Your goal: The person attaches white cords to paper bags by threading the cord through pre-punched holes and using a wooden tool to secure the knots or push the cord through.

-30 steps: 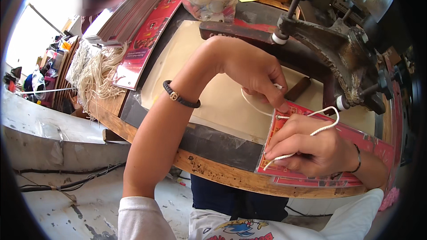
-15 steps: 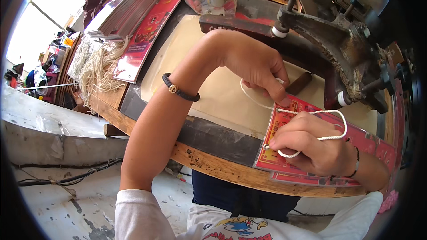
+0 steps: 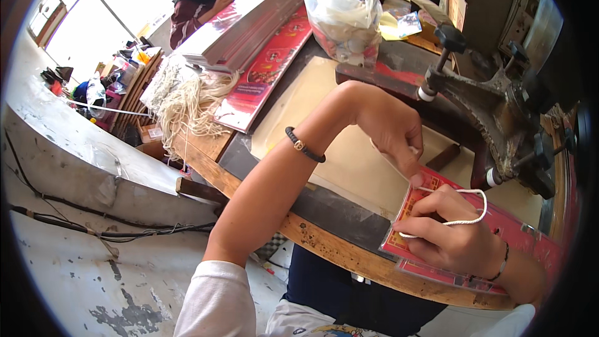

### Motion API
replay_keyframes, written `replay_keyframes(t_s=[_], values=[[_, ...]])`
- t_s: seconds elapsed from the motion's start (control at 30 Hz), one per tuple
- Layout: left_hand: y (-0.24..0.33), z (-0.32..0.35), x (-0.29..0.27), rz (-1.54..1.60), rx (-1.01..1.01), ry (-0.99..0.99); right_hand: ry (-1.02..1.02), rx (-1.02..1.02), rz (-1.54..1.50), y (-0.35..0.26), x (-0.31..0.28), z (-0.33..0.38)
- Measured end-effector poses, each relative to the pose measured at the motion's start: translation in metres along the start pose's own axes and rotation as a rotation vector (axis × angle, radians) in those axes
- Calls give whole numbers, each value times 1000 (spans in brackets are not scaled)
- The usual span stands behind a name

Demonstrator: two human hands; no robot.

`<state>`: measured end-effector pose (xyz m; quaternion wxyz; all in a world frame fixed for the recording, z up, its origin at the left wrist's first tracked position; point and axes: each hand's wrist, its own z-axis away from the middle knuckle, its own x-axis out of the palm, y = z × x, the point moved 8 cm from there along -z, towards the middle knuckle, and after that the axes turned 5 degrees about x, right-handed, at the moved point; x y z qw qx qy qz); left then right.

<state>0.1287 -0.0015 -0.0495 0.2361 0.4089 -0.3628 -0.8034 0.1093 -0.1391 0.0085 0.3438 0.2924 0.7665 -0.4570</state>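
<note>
A red printed card (image 3: 409, 203) in a clear sleeve lies at the front right edge of the bench, on top of other red printed sheets. White cord (image 3: 482, 203) runs from near the card's upper left corner and loops over my right hand (image 3: 446, 231). That hand is closed, its fingertips pinching at the card's left edge, where the cord passes under them. My left hand (image 3: 394, 134) is bent down at the wrist above the upper left corner, fingers curled round a bit of cord, thumb touching the card. The eyelets are mostly covered by my fingers.
A dark metal clamp press (image 3: 474, 109) with black knobs stands at the right. Behind lie a stack of boards (image 3: 243, 31), a red printed sheet (image 3: 265, 75), a bundle of cords (image 3: 193, 100) and a plastic bag (image 3: 344, 19). Another person (image 3: 193, 9) sits far left.
The whole view has shifted, so the bench appears lower and further right, and more of the other person shows. My right fingertips now cover the lower eyelet. Less of the left hand's cord shows.
</note>
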Motion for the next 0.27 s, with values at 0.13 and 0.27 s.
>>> replay_keyframes(t_s=[0.13, 0.27], values=[[12, 14, 15, 12, 142, -135, 3, -60, 19, -1, 0, 0], [29, 27, 16, -341, -172, -117, -35, 13, 59, -4, -3, -2]])
